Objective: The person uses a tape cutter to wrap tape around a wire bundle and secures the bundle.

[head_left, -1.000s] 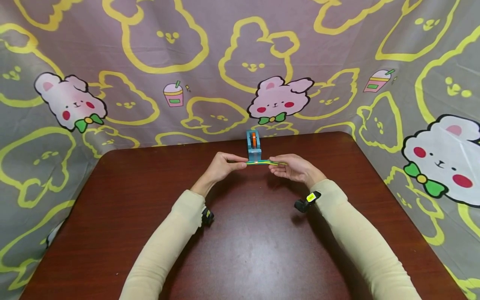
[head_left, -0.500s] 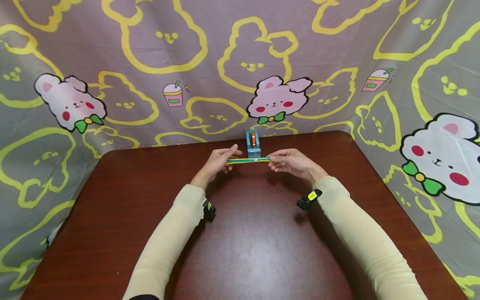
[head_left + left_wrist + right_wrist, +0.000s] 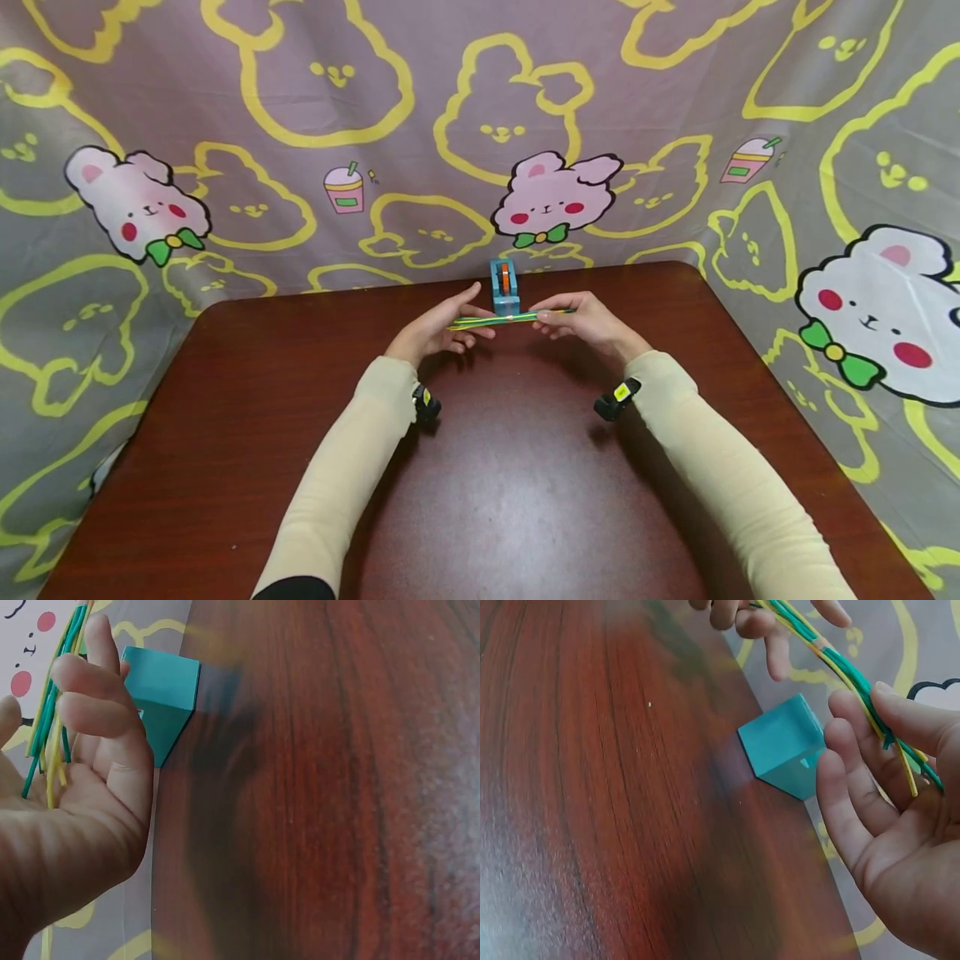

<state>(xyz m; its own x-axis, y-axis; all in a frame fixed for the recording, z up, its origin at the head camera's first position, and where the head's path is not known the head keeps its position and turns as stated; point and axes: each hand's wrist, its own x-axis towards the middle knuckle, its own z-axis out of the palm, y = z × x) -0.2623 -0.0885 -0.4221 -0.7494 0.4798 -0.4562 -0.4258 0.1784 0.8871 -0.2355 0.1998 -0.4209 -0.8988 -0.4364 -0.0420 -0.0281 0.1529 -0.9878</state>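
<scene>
A bundle of thin green and yellow wires (image 3: 495,319) is held level above the table, with a narrow pale band round its middle. My right hand (image 3: 588,321) pinches it between thumb and forefinger near one end; the other fingers are loosely bent below, as the right wrist view shows. At the opposite end my left hand (image 3: 442,325) is spread, its thumb raised off the wires. Loose wire ends (image 3: 49,761) lie against its palm and fingers. Just behind the bundle stands a blue tape dispenser (image 3: 506,287) with an orange core.
The dark red-brown wooden table (image 3: 495,467) extends toward me from the dispenser. A patterned curtain (image 3: 420,225) hangs right behind the table's back edge and along both sides. Each wrist carries a small black camera, such as the right one (image 3: 617,402).
My left hand has let go of its thumb-and-finger pinch, slid left and spread its fingers. The right hand still pinches the wires, which now tilt slightly up toward the right.
</scene>
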